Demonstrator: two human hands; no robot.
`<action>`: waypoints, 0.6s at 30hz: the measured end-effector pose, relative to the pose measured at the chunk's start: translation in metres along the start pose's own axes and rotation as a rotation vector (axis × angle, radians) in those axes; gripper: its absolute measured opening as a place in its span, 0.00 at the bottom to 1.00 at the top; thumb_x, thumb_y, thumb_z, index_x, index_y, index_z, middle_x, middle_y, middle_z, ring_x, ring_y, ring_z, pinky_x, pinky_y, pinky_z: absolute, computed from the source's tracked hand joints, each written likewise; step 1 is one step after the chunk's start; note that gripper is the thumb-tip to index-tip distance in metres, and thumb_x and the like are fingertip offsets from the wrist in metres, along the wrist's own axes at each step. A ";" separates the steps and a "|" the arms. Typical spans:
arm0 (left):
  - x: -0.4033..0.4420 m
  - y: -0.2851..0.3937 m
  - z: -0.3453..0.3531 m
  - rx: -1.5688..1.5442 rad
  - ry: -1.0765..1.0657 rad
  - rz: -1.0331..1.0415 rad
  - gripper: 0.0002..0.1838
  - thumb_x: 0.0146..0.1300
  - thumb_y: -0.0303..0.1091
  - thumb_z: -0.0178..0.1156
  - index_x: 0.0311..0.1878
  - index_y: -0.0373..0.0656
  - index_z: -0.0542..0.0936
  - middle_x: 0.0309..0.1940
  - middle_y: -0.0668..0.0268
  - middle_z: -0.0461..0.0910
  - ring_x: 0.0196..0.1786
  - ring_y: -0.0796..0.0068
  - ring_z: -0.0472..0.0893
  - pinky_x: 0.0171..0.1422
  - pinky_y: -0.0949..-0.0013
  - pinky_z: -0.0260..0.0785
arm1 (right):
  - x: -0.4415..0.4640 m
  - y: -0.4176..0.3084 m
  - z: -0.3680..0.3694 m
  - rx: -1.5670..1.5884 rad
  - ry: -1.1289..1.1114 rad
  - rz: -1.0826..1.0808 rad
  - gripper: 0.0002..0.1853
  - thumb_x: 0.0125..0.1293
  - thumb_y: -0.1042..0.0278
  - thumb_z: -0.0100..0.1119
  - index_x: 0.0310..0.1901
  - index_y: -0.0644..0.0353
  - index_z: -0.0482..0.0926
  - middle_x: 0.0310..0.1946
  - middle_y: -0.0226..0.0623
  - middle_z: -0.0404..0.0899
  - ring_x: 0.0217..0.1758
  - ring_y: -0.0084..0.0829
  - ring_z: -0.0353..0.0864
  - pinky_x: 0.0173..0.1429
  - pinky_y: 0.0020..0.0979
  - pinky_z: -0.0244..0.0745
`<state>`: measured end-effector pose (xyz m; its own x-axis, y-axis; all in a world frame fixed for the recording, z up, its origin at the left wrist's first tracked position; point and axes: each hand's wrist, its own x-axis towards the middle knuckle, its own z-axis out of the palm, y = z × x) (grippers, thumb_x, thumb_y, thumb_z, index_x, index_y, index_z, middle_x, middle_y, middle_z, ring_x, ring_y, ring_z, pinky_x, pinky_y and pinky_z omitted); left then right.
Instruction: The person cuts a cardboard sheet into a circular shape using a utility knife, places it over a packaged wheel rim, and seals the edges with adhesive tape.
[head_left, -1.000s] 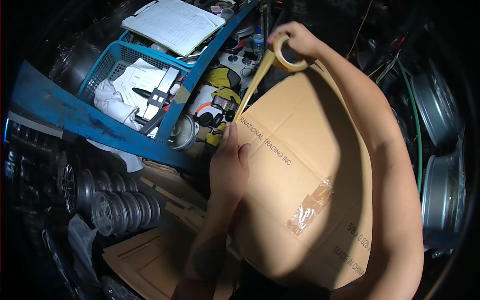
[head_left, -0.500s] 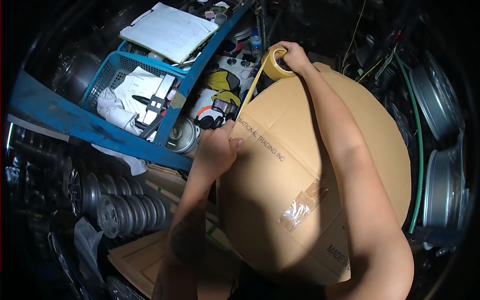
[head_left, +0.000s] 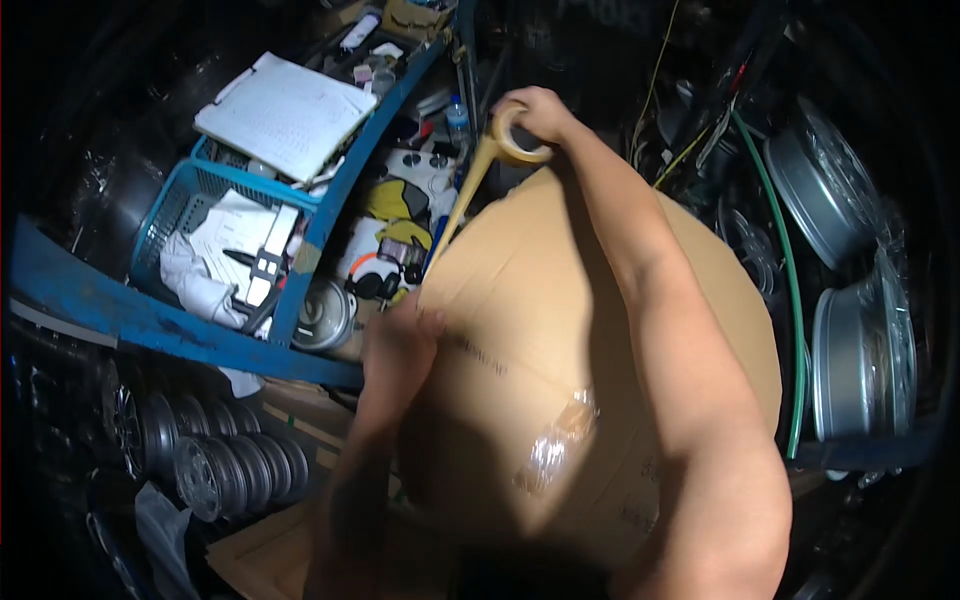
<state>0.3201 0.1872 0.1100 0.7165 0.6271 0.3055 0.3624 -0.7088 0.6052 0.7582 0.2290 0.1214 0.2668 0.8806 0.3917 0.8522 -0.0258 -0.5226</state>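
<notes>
A large round piece of brown cardboard (head_left: pixel 530 250) fills the middle, with a patch of clear tape (head_left: pixel 556 442) stuck on its face. My right hand (head_left: pixel 535 112) grips a roll of tan tape (head_left: pixel 521 150) above the cardboard's top edge. A taut strip of tape (head_left: pixel 460 205) runs from the roll down to the cardboard's left edge. There my left hand (head_left: pixel 400 345) presses at the strip's lower end; its fingers are blurred, and whether they pinch the tape is unclear.
At the upper left, a blue metal frame (head_left: pixel 190 325) surrounds a teal basket (head_left: pixel 155 225) and a clipboard with paper (head_left: pixel 285 112). Wheel rims (head_left: pixel 845 360) stand at the right beside a green hose (head_left: pixel 785 250). More rims (head_left: pixel 235 475) lie at the lower left.
The view has shifted, and the cardboard appears farther left. My right hand has turned the roll, and the strip now shows wider. My left hand stays by the cardboard's left edge.
</notes>
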 end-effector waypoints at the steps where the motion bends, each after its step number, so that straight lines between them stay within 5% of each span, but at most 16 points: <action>1: -0.004 0.001 -0.006 0.027 -0.035 -0.048 0.14 0.67 0.36 0.68 0.50 0.37 0.84 0.31 0.43 0.85 0.37 0.37 0.86 0.44 0.43 0.78 | -0.009 0.025 -0.018 -0.042 -0.021 0.010 0.19 0.59 0.85 0.60 0.49 0.57 0.91 0.46 0.40 0.92 0.51 0.37 0.91 0.60 0.34 0.83; 2: -0.011 0.003 -0.014 0.055 -0.080 -0.100 0.15 0.67 0.37 0.69 0.50 0.38 0.85 0.32 0.43 0.85 0.38 0.36 0.85 0.45 0.44 0.78 | -0.024 0.048 -0.025 0.092 -0.147 0.243 0.19 0.58 0.85 0.61 0.48 0.57 0.91 0.45 0.37 0.93 0.51 0.33 0.91 0.61 0.36 0.83; 3: -0.014 0.008 -0.020 0.075 -0.134 -0.162 0.15 0.66 0.37 0.70 0.51 0.38 0.85 0.34 0.44 0.86 0.39 0.36 0.85 0.45 0.45 0.78 | -0.043 0.103 -0.008 0.309 -0.291 0.251 0.18 0.55 0.84 0.66 0.47 0.56 0.92 0.47 0.38 0.93 0.51 0.33 0.92 0.60 0.35 0.84; 7: 0.016 0.048 -0.030 0.472 -0.453 -0.174 0.23 0.65 0.41 0.72 0.52 0.31 0.82 0.37 0.42 0.87 0.45 0.36 0.86 0.52 0.44 0.78 | -0.069 0.087 0.005 0.014 -0.158 0.333 0.19 0.56 0.78 0.70 0.49 0.50 0.92 0.44 0.39 0.92 0.48 0.37 0.91 0.56 0.37 0.83; 9: 0.062 0.031 0.031 0.271 0.087 0.355 0.27 0.64 0.47 0.72 0.53 0.30 0.82 0.40 0.38 0.86 0.50 0.35 0.85 0.58 0.45 0.77 | -0.074 0.064 0.006 0.073 -0.249 0.494 0.18 0.55 0.77 0.71 0.49 0.49 0.91 0.45 0.42 0.92 0.51 0.40 0.91 0.57 0.37 0.83; 11: 0.134 0.036 0.095 0.089 0.137 0.426 0.33 0.65 0.52 0.71 0.58 0.30 0.81 0.44 0.38 0.86 0.52 0.36 0.85 0.60 0.47 0.77 | -0.070 0.068 0.015 0.053 -0.197 0.366 0.18 0.55 0.76 0.72 0.49 0.49 0.91 0.45 0.42 0.92 0.51 0.42 0.91 0.57 0.39 0.83; 14: 0.166 0.059 0.130 0.156 -0.153 0.030 0.31 0.66 0.56 0.68 0.59 0.35 0.84 0.46 0.40 0.87 0.53 0.38 0.85 0.62 0.48 0.77 | -0.076 0.072 0.010 -0.002 -0.065 0.256 0.18 0.56 0.75 0.75 0.50 0.50 0.91 0.46 0.43 0.91 0.52 0.43 0.90 0.58 0.40 0.83; 18: 0.179 0.045 0.130 0.198 -0.275 -0.001 0.26 0.68 0.58 0.65 0.50 0.43 0.90 0.44 0.44 0.88 0.52 0.39 0.86 0.61 0.48 0.77 | -0.063 0.073 -0.054 0.039 -0.286 0.054 0.20 0.61 0.78 0.71 0.54 0.50 0.90 0.49 0.40 0.92 0.52 0.36 0.90 0.60 0.38 0.83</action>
<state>0.5421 0.2261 0.0962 0.8401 0.5367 0.0792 0.4527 -0.7739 0.4428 0.8279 0.1461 0.0997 0.1689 0.9761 0.1366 0.8210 -0.0627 -0.5675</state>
